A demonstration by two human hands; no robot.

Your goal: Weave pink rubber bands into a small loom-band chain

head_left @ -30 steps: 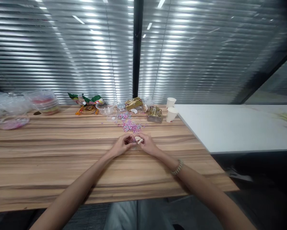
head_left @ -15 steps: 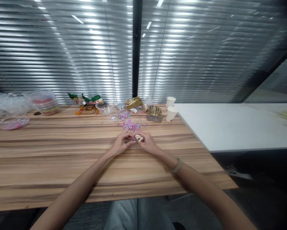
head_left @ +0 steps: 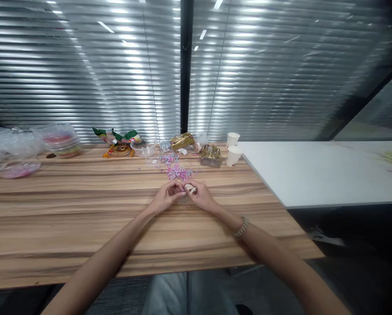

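Both hands meet over the wooden table (head_left: 84, 236), just in front of a loose pile of pink, purple and pale blue beads (head_left: 179, 172). My left hand (head_left: 166, 196) is closed in a pinch, its fingertips on something too small to make out. My right hand (head_left: 200, 195) is closed around a cream-coloured bundle (head_left: 190, 188), which shows between thumb and fingers. The fingertips of the two hands nearly touch. Behind the pile, more beads lie by a clear jar (head_left: 165, 148).
Two white paper cups (head_left: 234, 155), gold packets (head_left: 182, 141), a clear bowl (head_left: 143, 149) and green snack bags (head_left: 117, 135) line the back. Stacked tubs (head_left: 60, 140) and plastic bags (head_left: 14, 142) stand at left. A white table (head_left: 300, 175) adjoins at right.
The fingers of my left hand have shifted slightly at the pinch. My right hand stays nearly in place with the cream-coloured bundle.
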